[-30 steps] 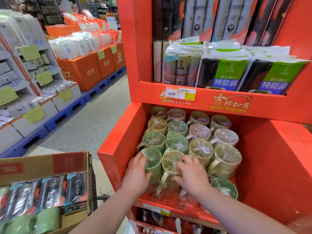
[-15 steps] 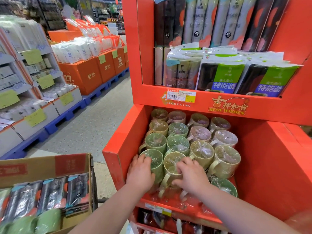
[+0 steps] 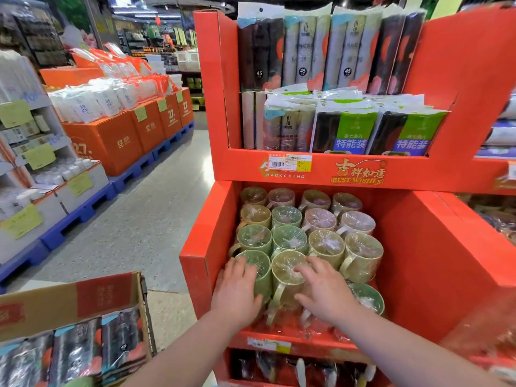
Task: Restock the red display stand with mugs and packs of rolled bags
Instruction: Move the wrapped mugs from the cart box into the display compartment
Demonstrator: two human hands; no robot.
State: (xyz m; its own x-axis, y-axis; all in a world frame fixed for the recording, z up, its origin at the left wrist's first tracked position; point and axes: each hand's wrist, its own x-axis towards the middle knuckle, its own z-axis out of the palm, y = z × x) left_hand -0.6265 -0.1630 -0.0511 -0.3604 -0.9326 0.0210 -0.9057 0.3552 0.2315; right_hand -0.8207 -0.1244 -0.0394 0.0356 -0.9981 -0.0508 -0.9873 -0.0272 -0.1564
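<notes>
My left grip [image 3: 237, 291] is wrapped round the pale green film-covered mug [image 3: 258, 270] at the front left corner of the middle shelf of the red cardboard display stand [image 3: 435, 247]. The fingers lie over its rim and the thumb against its near wall, so I can seat it tight to the shelf's left wall and in line with the rows behind. My right grip [image 3: 325, 291] holds nothing. Its fingers lie spread and nearly straight on the film across the mouth of the yellowish beige film-covered mug [image 3: 284, 270] just beside the green one. I judge it is steadying that mug from above, its handle turned toward the front edge. Both forearms reach in over the shelf's front edge, palms down.

The other film-covered mugs [image 3: 321, 238] stand in close rows toward the back edge, mouths up, which is why these two want nudging into the same grid. One more green mug [image 3: 365, 300] sits lower near the front right. The tall packs of rolled bags [image 3: 307, 51] stand upright on the top shelf. At my lower left the brown cardboard box [image 3: 106, 297] carries spare packs [image 3: 75, 356], so I reckon the restocking is unfinished
</notes>
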